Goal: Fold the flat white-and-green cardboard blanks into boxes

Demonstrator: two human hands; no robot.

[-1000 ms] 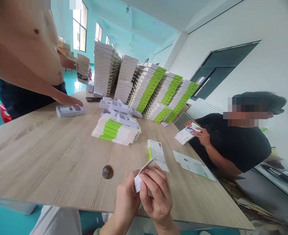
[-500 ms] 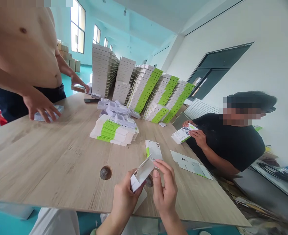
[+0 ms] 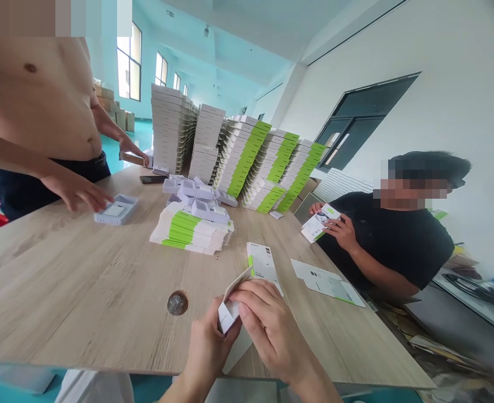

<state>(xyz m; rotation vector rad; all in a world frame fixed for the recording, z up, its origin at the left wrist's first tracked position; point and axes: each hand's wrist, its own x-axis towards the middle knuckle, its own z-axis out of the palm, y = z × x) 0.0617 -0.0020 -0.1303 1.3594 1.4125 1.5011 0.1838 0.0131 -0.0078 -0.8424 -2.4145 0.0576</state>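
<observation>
A small white folding carton [image 3: 229,317] is held above the front of the table, with one flap standing up. My left hand [image 3: 205,341] is wrapped round its near end. My right hand [image 3: 274,327] is closed over the carton's right side, fingers bent at the opening and thumb against its edge; the fingertips are partly hidden. Just behind my hands lies a white and green carton [image 3: 266,262]. Under my hands a pale card piece [image 3: 238,352] shows in part.
A stack of flat cartons [image 3: 188,229] with white plastic trays [image 3: 207,210] on top lies mid-table, before tall carton piles [image 3: 247,159]. A flattened carton [image 3: 326,282] lies right. One co-worker's hand [image 3: 79,193] nears a tray [image 3: 116,210]; another co-worker holds a carton [image 3: 320,223].
My right hand has moved left onto the carton and closed over its opening. The left co-worker's hand has come off the tray, which now sits farther right. The view has shifted slightly.
</observation>
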